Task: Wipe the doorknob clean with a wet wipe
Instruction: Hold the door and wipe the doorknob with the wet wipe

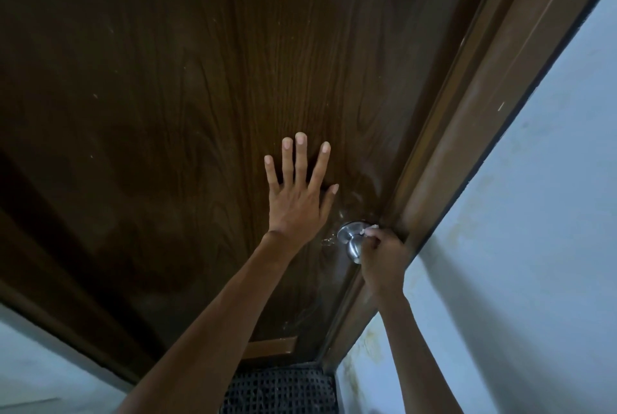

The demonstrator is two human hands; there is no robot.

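Note:
A round silver doorknob (350, 240) sticks out of the dark brown wooden door (187, 106), close to its right edge. My right hand (384, 260) is closed over the knob's right side, pinching a small white wet wipe (369, 230) against the metal; most of the wipe is hidden under my fingers. My left hand (298, 193) lies flat on the door just above and left of the knob, fingers spread, holding nothing.
The lighter brown door frame (467, 133) runs diagonally just right of the knob. A pale blue wall (534, 230) lies beyond it. A dark woven mat (280, 390) sits on the floor at the door's foot.

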